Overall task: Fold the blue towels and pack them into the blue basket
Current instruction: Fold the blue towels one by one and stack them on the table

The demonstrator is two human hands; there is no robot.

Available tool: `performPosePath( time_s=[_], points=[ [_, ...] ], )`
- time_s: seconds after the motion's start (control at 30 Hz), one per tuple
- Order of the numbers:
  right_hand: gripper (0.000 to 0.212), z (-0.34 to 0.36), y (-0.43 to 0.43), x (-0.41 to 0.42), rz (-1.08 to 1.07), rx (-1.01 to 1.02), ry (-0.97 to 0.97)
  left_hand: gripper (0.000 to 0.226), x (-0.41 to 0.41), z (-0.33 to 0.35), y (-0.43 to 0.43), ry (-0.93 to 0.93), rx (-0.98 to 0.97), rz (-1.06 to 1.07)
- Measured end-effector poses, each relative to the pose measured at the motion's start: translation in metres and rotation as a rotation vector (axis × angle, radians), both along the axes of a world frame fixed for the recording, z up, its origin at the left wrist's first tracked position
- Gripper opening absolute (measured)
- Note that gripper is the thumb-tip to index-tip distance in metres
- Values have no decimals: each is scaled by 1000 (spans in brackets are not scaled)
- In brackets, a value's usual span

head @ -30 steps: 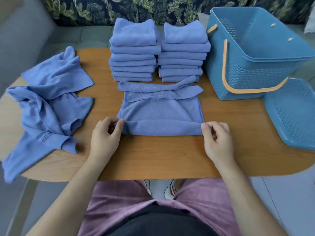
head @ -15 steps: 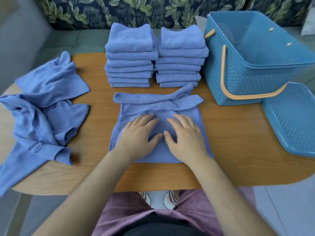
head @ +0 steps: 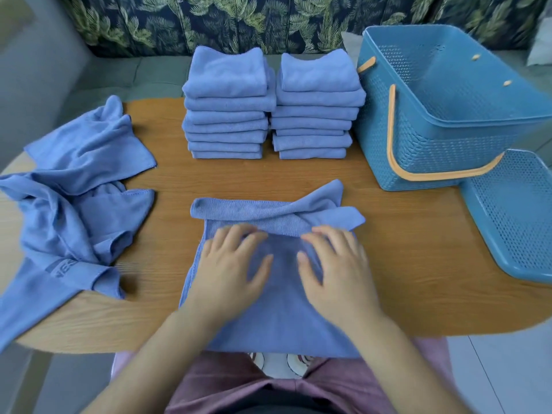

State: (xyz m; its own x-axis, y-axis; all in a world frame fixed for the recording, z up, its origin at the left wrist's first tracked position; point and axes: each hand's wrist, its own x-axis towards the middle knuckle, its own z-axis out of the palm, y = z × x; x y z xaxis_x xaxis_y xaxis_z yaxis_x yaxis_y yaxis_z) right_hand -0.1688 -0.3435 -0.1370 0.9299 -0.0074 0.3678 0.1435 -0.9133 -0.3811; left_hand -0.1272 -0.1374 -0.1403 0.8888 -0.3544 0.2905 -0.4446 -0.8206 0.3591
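Left hand (head: 230,264) and right hand (head: 337,267) lie flat, fingers spread, gripping nothing, on the half-folded blue microfibre towel (head: 277,324) at the near edge of the oval wooden table (head: 403,249), likely smoothing it for the next fold; blue perforated plastic basket (head: 442,127) waits far right.

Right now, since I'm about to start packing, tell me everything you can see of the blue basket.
The blue basket is a rectangular, plastic-looking tub with perforated, woven-pattern walls. Its orange handle is swung down around the near wall. It stands open on the table, far right; what shows of its inside holds no towels. The right towel stack stands close against its left wall; contact is unclear.
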Motion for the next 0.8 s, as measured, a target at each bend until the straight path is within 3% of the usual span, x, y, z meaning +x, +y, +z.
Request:
performPosePath(
  time_s=[0.1,0.23,0.3,0.37,0.47,0.6,0.8],
  points=[
    [30,17,-26,55,-71,-14,-45,39,46,12,11,-7,49,117],
    [42,26,-56,114,-214,-89,421,52,99,14,32,253,244,185],
    [32,30,-61,124,-194,-34,566,45,110,14,37,310,283,186],
    [17,30,-62,124,-143,113,549,31,113,15,39,314,247,141],
    [26,20,-64,120,-87,342,401,12,115,18,43,279,99,82],
    [29,17,-68,116,-76,556,223,15,125,22,48,248,-2,3],
    [19,14,-79,119,-104,622,98,7,136,24,52,226,20,-33]
  ],
)
